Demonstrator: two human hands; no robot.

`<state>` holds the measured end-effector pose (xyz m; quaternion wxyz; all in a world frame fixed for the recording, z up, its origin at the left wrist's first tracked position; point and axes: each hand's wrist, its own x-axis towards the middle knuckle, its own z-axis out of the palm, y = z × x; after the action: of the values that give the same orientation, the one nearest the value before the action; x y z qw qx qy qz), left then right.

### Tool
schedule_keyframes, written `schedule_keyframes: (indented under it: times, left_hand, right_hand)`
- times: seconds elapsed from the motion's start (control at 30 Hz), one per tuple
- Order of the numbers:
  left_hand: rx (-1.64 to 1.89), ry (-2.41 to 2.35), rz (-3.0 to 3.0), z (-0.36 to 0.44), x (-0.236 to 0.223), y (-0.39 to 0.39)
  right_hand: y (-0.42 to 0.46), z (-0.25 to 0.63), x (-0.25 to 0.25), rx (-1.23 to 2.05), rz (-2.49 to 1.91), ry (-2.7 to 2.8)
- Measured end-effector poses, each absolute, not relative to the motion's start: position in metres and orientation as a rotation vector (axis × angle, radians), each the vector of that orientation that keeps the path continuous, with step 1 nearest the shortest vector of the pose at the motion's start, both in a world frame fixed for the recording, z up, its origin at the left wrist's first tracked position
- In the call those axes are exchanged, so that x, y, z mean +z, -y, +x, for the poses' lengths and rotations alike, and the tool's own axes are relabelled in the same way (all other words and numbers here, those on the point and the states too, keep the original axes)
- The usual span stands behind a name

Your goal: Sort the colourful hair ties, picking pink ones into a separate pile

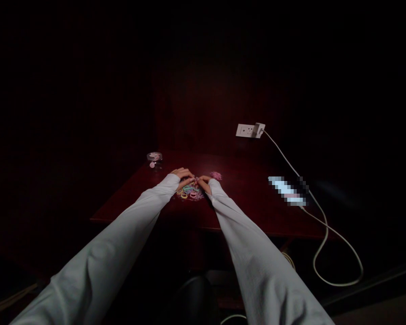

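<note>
A loose heap of pastel hair ties (190, 193), in yellow, green, pink and purple, lies on the dark red table (243, 203). Above its far side, my left hand (184, 175) reaches in with its fingers bent and the tips pinched together. My right hand (204, 180) meets it from the other side, fingers closed too. Between the fingertips shows a small purplish-pink bit that looks like a hair tie; its shape is mostly hidden by the fingers. Just beyond my right hand sits a smaller bunch of pink hair ties (215, 175).
A clear round container (154, 156) with pinkish contents stands at the table's back left. On the right lies a lit, blurred phone (287, 191) with a white cable (320, 212) looping over the edge. The cable runs to a charger in the wall socket (246, 131).
</note>
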<state>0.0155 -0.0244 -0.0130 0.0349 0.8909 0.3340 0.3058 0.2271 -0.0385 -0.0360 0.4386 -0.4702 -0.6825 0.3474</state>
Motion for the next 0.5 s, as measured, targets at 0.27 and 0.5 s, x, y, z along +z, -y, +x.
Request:
schedule_keyframes:
  times: [0.27,0.5]
  left_hand:
    - [0.932,-1.041,2.726,0.016,-0.015,0.027]
    - [0.921,-1.039,2.747,0.015,-0.017,0.024]
  right_hand:
    - [0.039,0.227,-0.038,0.875,-1.132,1.695]
    - [0.034,0.227,-0.046,0.863,-1.085,1.717]
